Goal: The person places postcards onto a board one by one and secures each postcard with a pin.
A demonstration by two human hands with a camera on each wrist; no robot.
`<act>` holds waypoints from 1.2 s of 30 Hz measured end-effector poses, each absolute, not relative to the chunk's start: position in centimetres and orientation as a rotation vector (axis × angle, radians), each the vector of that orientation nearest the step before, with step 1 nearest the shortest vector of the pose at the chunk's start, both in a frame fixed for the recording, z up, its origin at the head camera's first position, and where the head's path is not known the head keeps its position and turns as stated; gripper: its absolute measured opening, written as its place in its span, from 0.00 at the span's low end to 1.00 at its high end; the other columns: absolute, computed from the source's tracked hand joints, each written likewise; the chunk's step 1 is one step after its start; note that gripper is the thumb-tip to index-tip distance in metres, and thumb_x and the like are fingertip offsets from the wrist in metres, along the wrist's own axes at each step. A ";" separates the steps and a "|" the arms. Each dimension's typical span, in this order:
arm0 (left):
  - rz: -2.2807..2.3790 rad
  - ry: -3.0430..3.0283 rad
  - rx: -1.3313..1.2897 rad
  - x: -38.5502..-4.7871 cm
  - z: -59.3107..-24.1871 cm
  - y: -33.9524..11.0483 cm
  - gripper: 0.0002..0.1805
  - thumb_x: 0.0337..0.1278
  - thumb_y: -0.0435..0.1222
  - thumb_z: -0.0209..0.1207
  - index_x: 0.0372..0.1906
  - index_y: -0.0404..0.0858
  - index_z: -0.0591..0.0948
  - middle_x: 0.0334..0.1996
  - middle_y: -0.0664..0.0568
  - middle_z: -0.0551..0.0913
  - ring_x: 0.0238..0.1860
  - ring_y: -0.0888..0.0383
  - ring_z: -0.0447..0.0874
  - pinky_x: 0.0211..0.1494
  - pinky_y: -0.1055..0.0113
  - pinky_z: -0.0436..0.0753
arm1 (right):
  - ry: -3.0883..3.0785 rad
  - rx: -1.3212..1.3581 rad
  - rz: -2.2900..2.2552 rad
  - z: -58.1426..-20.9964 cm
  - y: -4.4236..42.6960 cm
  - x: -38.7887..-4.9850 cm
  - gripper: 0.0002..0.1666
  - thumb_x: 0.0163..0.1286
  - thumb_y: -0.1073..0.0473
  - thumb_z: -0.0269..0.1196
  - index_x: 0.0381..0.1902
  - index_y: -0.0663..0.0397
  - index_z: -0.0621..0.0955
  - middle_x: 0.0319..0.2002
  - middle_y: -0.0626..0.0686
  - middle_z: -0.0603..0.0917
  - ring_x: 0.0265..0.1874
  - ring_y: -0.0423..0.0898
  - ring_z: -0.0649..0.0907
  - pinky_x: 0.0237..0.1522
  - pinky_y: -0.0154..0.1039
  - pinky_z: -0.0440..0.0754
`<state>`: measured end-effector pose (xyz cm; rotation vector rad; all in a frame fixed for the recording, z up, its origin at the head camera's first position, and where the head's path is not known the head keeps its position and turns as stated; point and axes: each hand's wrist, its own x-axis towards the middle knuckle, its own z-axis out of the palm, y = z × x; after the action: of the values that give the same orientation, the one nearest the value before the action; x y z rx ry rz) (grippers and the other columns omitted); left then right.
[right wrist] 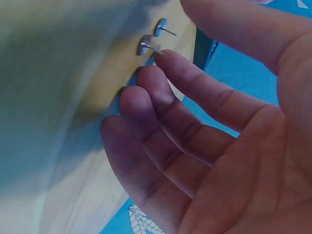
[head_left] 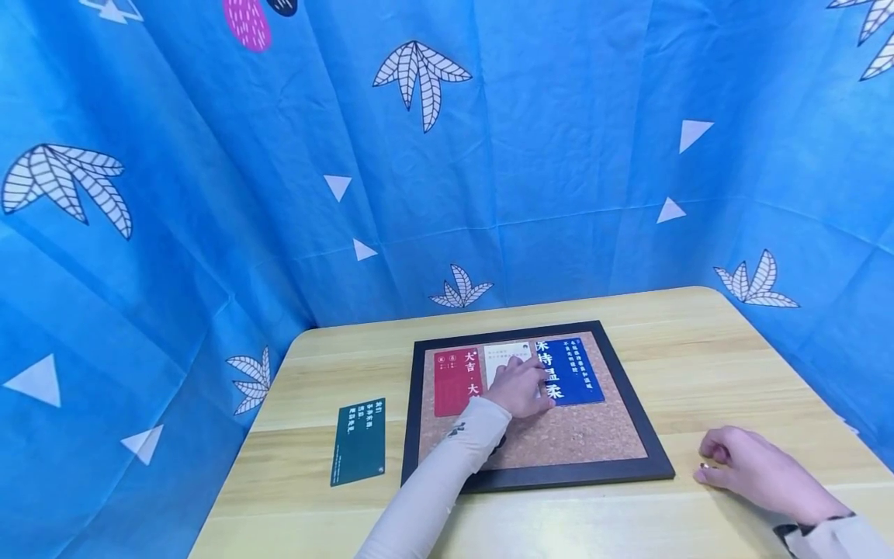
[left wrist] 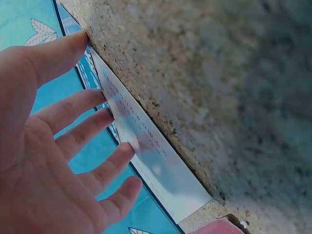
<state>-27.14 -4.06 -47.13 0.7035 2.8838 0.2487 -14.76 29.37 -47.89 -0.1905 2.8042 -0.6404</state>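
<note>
My left hand point(head_left: 520, 387) lies over a white card point(head_left: 499, 355) and the left part of a blue card point(head_left: 576, 373) on a framed cork board point(head_left: 580, 442). In the left wrist view its spread fingers point(left wrist: 122, 156) touch the white card's edge, the thumb reaching the blue card. My right hand point(head_left: 757, 470) hovers low over the table, right of the board, fingers loosely bent. Beside its index fingertip, in the right wrist view, are a thumbtack point(right wrist: 145, 45) and another thumbtack point(right wrist: 160, 27), points outward; the thumb stands apart from them.
A red card point(head_left: 454, 384) lies on the board's left side, with a small tack point(head_left: 475, 353) at its upper right corner. A green card point(head_left: 359, 442) lies on the wooden table point(head_left: 279, 481), left of the board. Blue patterned curtains point(head_left: 559, 155) surround the table.
</note>
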 end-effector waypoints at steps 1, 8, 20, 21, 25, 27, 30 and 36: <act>0.251 2.884 0.706 -27.1 -47.1 -4.1 0.28 0.64 0.56 0.66 0.67 0.54 0.81 0.73 0.62 0.75 0.71 0.54 0.70 0.71 0.57 0.74 | 2.806 -0.185 -0.640 -47.9 29.4 -14.7 0.14 0.62 0.53 0.75 0.38 0.55 0.84 0.29 0.46 0.78 0.31 0.43 0.73 0.31 0.35 0.71; 0.245 2.878 0.694 -27.0 -46.8 -4.0 0.29 0.65 0.56 0.66 0.68 0.54 0.80 0.73 0.62 0.74 0.72 0.54 0.70 0.72 0.57 0.75 | 2.839 -0.198 -0.640 -48.3 29.6 -14.3 0.06 0.66 0.59 0.71 0.32 0.48 0.82 0.27 0.44 0.78 0.27 0.37 0.71 0.29 0.33 0.69; 0.234 2.886 0.673 -27.1 -46.9 -4.0 0.29 0.65 0.56 0.65 0.69 0.55 0.79 0.74 0.63 0.73 0.72 0.54 0.69 0.72 0.57 0.74 | 2.875 -0.267 -0.721 -48.7 29.4 -14.1 0.08 0.66 0.66 0.69 0.30 0.49 0.82 0.26 0.43 0.80 0.24 0.31 0.71 0.28 0.31 0.72; 0.237 2.884 0.673 -27.1 -46.9 -4.0 0.29 0.65 0.56 0.65 0.69 0.55 0.79 0.74 0.63 0.73 0.72 0.54 0.69 0.73 0.57 0.74 | 2.875 -0.257 -0.721 -48.7 29.4 -14.1 0.07 0.66 0.66 0.69 0.30 0.49 0.82 0.26 0.43 0.80 0.24 0.31 0.71 0.27 0.31 0.72; 0.232 2.878 0.686 -27.2 -47.0 -4.0 0.29 0.65 0.56 0.65 0.69 0.55 0.79 0.74 0.62 0.73 0.72 0.54 0.69 0.72 0.56 0.75 | 2.875 -0.207 -0.724 -48.6 29.2 -14.1 0.07 0.66 0.66 0.69 0.31 0.51 0.81 0.26 0.44 0.80 0.24 0.32 0.72 0.27 0.31 0.72; 0.227 2.876 0.694 -27.2 -47.0 -4.0 0.29 0.65 0.56 0.65 0.69 0.55 0.80 0.74 0.62 0.73 0.72 0.54 0.69 0.72 0.56 0.75 | 2.877 -0.191 -0.731 -48.7 29.2 -14.1 0.06 0.65 0.66 0.69 0.31 0.52 0.81 0.26 0.44 0.80 0.24 0.33 0.72 0.27 0.31 0.72; 0.226 2.875 0.704 -27.2 -47.0 -4.1 0.29 0.65 0.55 0.65 0.69 0.54 0.80 0.74 0.61 0.74 0.72 0.54 0.70 0.71 0.56 0.75 | 2.879 -0.172 -0.748 -48.7 29.2 -14.1 0.05 0.65 0.67 0.68 0.32 0.54 0.81 0.27 0.45 0.80 0.25 0.34 0.72 0.27 0.31 0.73; 0.233 2.874 0.715 -27.0 -47.0 -4.1 0.28 0.65 0.55 0.65 0.68 0.53 0.80 0.74 0.61 0.74 0.72 0.53 0.70 0.71 0.56 0.76 | 2.885 -0.160 -0.767 -48.7 29.5 -14.3 0.04 0.64 0.68 0.67 0.36 0.58 0.82 0.28 0.46 0.80 0.26 0.34 0.73 0.28 0.31 0.74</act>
<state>-27.05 -4.09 -46.97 0.7154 2.8740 0.2331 -14.27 29.53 -48.69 -0.1604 2.8855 -0.7669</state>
